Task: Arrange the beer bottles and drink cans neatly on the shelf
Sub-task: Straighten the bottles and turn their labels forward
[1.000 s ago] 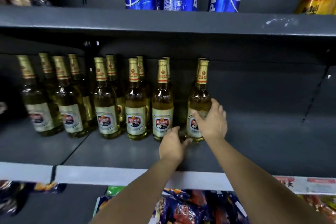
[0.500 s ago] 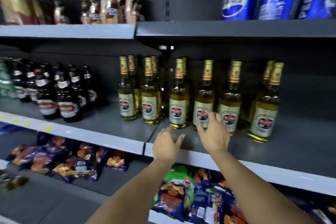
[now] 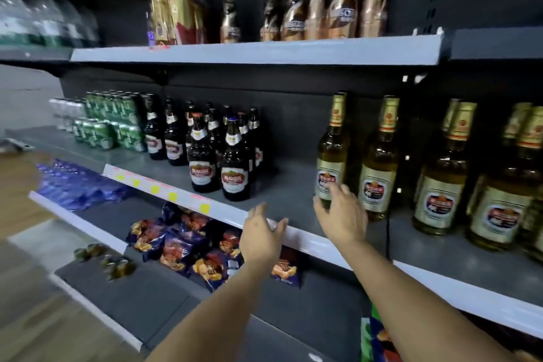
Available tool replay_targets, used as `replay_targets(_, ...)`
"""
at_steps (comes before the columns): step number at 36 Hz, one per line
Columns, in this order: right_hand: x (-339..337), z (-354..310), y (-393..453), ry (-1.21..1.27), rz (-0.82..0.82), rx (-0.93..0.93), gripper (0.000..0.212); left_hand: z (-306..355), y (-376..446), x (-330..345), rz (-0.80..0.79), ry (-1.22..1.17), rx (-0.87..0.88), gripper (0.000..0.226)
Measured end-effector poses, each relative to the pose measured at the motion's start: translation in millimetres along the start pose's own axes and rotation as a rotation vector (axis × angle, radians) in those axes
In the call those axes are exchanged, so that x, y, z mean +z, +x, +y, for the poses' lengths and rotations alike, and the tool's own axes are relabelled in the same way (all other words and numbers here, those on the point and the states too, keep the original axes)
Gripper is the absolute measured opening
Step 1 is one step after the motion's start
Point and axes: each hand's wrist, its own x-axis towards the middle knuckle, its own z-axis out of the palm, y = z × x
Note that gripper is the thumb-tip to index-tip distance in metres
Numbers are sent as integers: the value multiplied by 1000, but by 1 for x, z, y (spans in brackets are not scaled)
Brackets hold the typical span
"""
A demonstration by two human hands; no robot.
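Several pale gold-capped beer bottles (image 3: 379, 161) stand in a row on the right half of the grey middle shelf (image 3: 288, 185). Left of them is a cluster of dark beer bottles (image 3: 235, 164) with red labels, and further left are packs of green cans (image 3: 117, 126). My right hand (image 3: 342, 214) reaches to the base of the leftmost pale bottle (image 3: 330, 153), fingers spread and touching its lower label. My left hand (image 3: 263, 233) hovers open over the shelf's front edge, holding nothing.
The upper shelf (image 3: 255, 51) carries brown bottles with pale caps and gold-wrapped packs. Snack bags (image 3: 182, 244) lie on the lower shelf beneath my hands. A bare gap of shelf separates the dark bottles from the pale ones. Wood floor shows at left.
The view has swung left, bringing the dark bottles and green cans into sight. Both hands moved left along the shelf; my right hand went from the right-hand pale bottles to the leftmost one.
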Motion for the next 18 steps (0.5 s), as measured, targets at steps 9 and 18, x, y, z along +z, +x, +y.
replay_targets(9,55,-47,78,74,-63,-109,34,-27,103,-9,185,-172,-86,94)
replay_targets(18,112,-108,115,288,-225,-2,58,-62,173,-13,115,-212,-146,106)
